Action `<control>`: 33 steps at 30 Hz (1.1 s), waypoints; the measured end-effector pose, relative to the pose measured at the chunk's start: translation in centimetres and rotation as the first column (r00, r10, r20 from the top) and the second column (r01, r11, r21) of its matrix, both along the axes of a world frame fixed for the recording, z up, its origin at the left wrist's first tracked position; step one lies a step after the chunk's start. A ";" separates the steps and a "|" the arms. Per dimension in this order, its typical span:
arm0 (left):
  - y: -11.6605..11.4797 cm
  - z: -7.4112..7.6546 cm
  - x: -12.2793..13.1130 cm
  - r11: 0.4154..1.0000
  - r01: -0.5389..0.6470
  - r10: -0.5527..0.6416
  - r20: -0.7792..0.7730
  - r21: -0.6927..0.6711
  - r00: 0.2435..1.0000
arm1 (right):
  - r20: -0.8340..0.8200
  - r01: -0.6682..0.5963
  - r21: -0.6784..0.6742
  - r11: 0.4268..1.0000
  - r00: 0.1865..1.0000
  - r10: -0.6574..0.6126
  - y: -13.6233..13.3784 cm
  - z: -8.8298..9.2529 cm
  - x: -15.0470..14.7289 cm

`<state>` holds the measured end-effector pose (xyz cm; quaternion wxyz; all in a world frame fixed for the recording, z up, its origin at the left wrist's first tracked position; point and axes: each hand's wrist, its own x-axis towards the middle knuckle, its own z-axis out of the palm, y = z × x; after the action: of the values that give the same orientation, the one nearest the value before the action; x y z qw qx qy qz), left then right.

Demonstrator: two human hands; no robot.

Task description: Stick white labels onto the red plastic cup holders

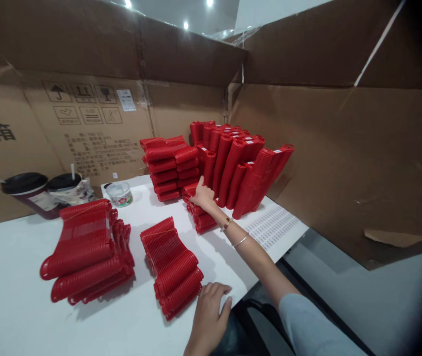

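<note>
Right arm stretched far out, our right hand (202,195) lies on the low red stack (201,220), its grip we cannot tell; left hand (209,309) flat on the counter (11,296), released.

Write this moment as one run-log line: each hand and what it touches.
left hand: resting on white table by front red bundle | right hand: on low red stack | behind: leaning red stacks

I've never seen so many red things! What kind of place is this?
Likely a factory packing bench: stacked bundles of red plastic pieces on a white table, walled in by big cardboard cartons.
</note>
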<state>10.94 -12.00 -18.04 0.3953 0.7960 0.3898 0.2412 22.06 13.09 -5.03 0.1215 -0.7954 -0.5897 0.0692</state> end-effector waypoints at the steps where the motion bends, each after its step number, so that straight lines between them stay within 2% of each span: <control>1: 0.0 0.0 0.0 1.000 0.000 0.000 0.000 -0.002 1.000 | 0.004 0.005 0.001 1.000 1.000 -0.005 -0.1 -0.1 0.0; 10: 0.0 -0.1 0.1 1.000 0.003 -0.003 0.001 -0.016 1.000 | 0.000 0.013 -0.002 1.000 1.000 -0.013 -0.1 -1.1 0.1; 14: 0.0 0.3 0.0 1.000 -0.004 0.004 0.003 -0.010 1.000 | -0.011 0.002 0.016 1.000 1.000 -0.002 -1.2 0.2 0.2; 17: 0.0 0.6 0.0 1.000 -0.006 0.006 -0.002 -0.003 1.000 | -0.012 -0.073 0.075 0.994 0.997 0.074 -5.2 2.1 -1.3; 20: 0.0 0.4 0.0 1.000 0.004 -0.004 0.013 -0.003 1.000 | -0.024 -0.269 0.157 0.950 0.961 0.276 -11.2 3.4 -4.7; 22: 0.0 -0.3 0.0 1.000 -0.001 0.001 0.042 -0.007 0.999 | -0.039 -0.366 0.065 0.928 0.929 0.368 -14.7 3.5 -7.6; 24: 0.0 -1.1 -0.1 1.000 -0.008 0.008 0.070 0.003 0.998 | -0.004 -0.427 -0.029 0.904 0.904 0.427 -16.6 3.3 -10.0; 28: -0.1 -2.6 -0.3 0.999 -0.009 0.007 0.029 0.048 1.000 | 0.066 -0.366 -0.152 0.918 0.923 0.379 -16.2 3.0 -12.3; 33: -0.2 -2.6 -0.2 0.993 0.015 -0.016 0.010 0.120 1.000 | 0.013 -0.340 -0.148 0.929 0.938 0.346 -15.1 2.7 -11.7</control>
<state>10.73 -12.21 -20.65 0.3508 0.8200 0.3664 0.2652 10.39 -2.00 -2.29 0.0384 -0.6879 -0.7154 0.1162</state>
